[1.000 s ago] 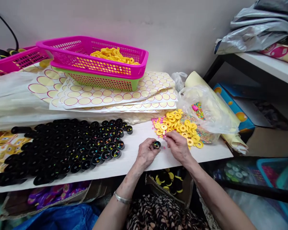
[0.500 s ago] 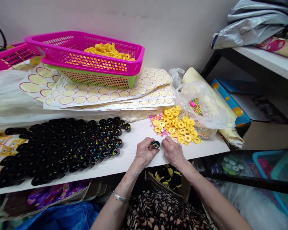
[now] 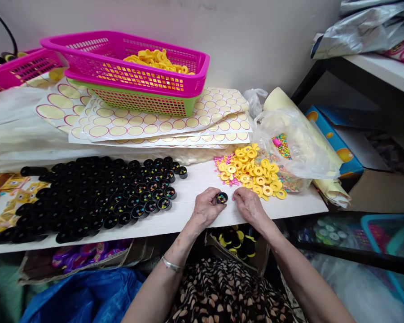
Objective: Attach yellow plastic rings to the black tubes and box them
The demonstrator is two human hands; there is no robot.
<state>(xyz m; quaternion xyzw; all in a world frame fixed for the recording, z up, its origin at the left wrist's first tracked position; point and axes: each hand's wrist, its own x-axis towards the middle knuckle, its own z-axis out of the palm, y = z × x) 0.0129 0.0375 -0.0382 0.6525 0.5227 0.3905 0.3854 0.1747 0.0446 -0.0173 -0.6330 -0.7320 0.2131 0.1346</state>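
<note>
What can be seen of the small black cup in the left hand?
The small black cup is short and round, with a thin rim and dark, slightly shiny walls that look like plastic. Its open end faces up toward the camera, showing several small coloured beads inside. The fingers of the left hand hold it by its side, near the front edge of the white table. The right hand is apart from it. Whether its base touches the table cannot be told.

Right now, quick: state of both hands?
Left hand: closed, holding a black cup.
Right hand: closed in a pinch; cannot tell if it holds anything.
</note>
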